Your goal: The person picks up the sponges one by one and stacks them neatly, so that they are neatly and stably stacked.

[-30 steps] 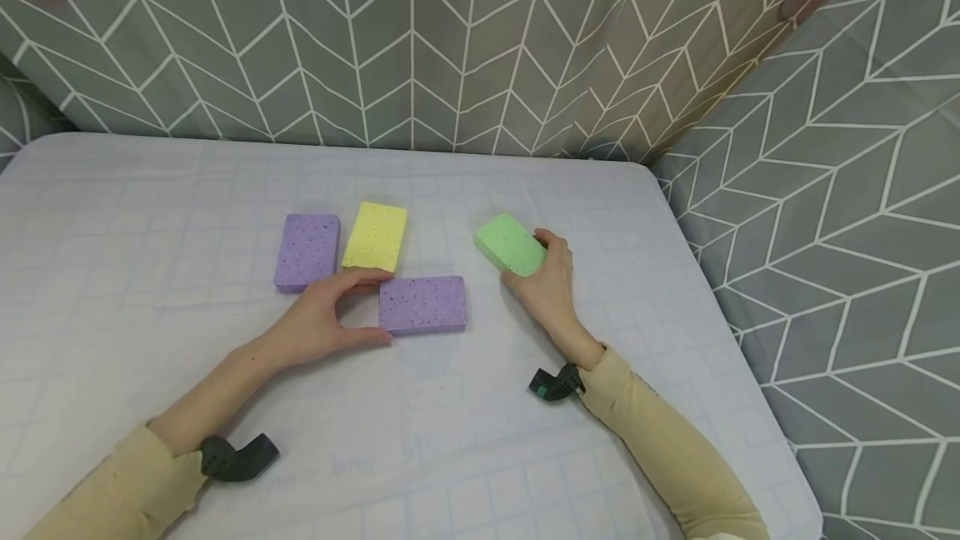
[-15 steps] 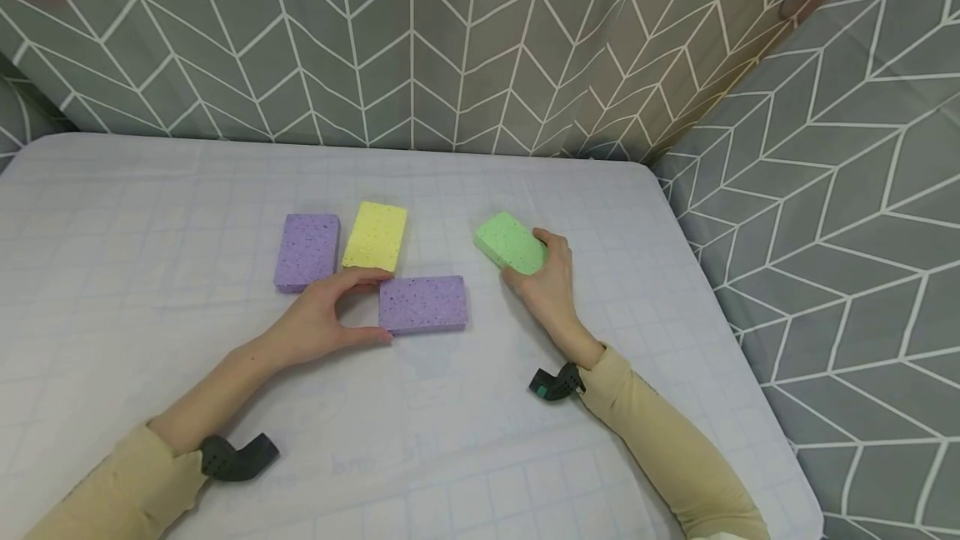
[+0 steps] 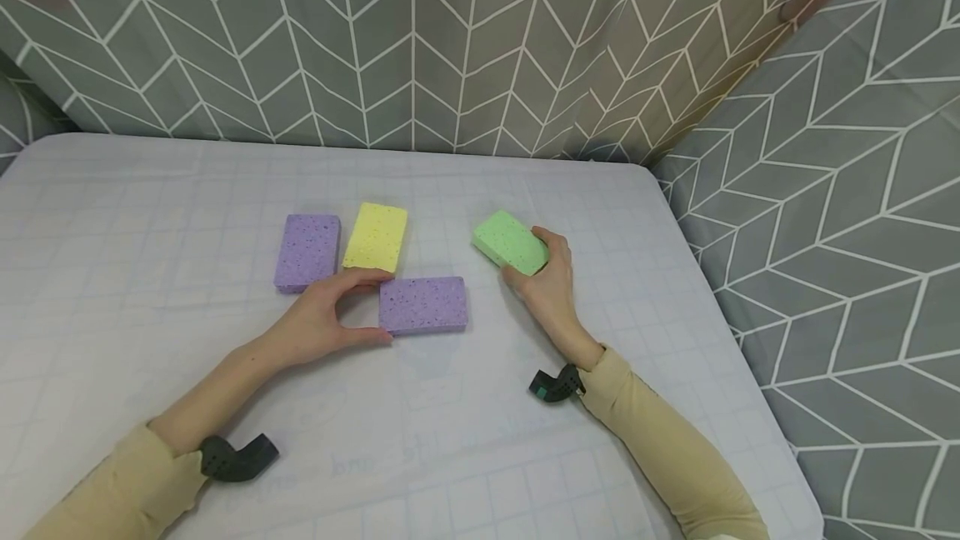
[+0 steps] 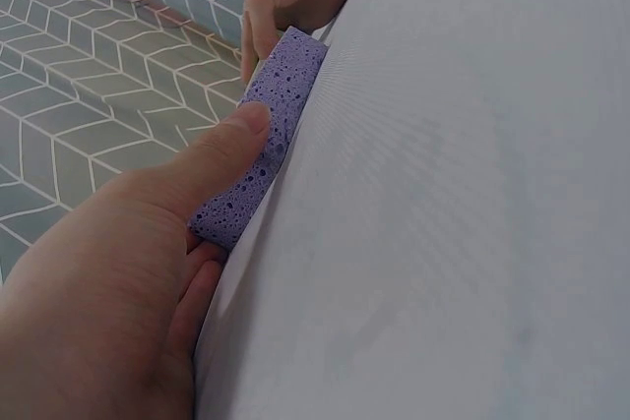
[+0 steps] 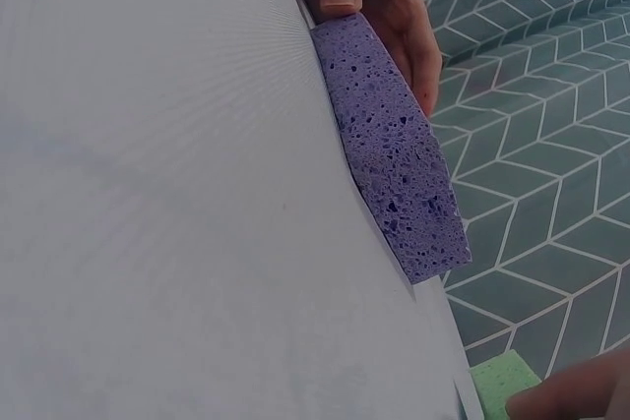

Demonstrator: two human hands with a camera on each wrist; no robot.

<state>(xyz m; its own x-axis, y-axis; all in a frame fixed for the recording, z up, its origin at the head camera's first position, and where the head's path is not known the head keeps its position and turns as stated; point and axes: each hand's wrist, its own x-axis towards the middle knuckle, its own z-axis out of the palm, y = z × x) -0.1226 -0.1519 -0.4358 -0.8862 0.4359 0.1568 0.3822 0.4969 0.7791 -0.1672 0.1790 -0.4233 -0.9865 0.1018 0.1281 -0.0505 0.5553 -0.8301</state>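
the pale worktop [image 3: 480, 407] reaches under everything. the left hand [image 3: 311, 325] has its thumb and fingers pinching the left end of the near purple sponge [image 3: 422, 304]; the right hand [image 3: 549, 286] pinches the near-right end of the green sponge [image 3: 506, 237]. the near purple sponge lies rightward from the left fingers, its long axis running left to right; the left hand is the nearer one. the green sponge lies to the far left of the right fingers, its long axis slanting from far left to near right, apart from the purple; whether it touches the worktop cannot be told. the far purple sponge [image 3: 307, 250] and yellow sponge [image 3: 376, 236] lie just beside each other, past the left hand. no brand or label shows; faint marks [image 3: 360, 467] on the worktop are unreadable.
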